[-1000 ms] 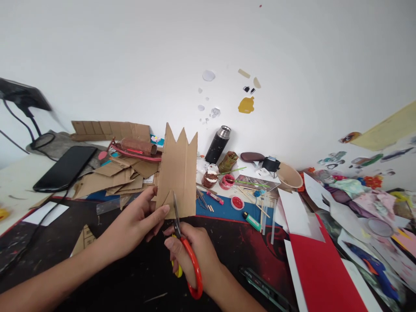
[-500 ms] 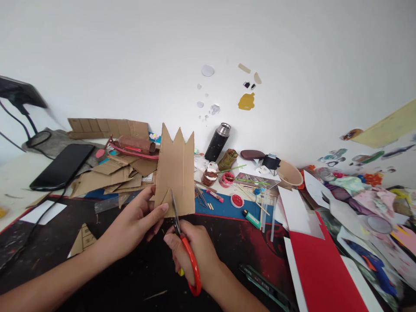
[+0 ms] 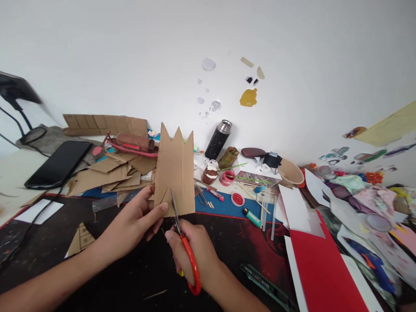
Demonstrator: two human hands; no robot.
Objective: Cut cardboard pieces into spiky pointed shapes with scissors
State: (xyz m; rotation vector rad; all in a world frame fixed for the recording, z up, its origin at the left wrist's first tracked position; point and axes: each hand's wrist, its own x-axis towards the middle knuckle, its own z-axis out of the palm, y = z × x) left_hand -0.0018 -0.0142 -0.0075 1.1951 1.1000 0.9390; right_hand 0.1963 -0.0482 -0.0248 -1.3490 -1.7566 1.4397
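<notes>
My left hand (image 3: 143, 219) pinches the lower left edge of a brown cardboard piece (image 3: 175, 169), thumb in front and fingers behind. The cardboard stands upright, with pointed teeth cut along its top edge and a slanted cut near its bottom. In my right hand (image 3: 191, 247) is a pair of scissors (image 3: 191, 262) with red handles. Their blades point up and lie at the bottom part of the cardboard, beside the cut. My right fingers wrap around the handles; a bit of yellow shows under them.
Cardboard scraps (image 3: 104, 173) are piled at left, near a black phone (image 3: 58, 164). Behind stand a black thermos (image 3: 219, 141) and paint jars (image 3: 210, 173). A green glue stick (image 3: 252, 217), a box cutter (image 3: 264, 284), red paper (image 3: 325, 268) and a blue glue gun (image 3: 373, 264) lie at right.
The view has shifted slightly. Both hands, the cardboard and the scissors keep nearly the same positions; the blades remain at the lower cut.
</notes>
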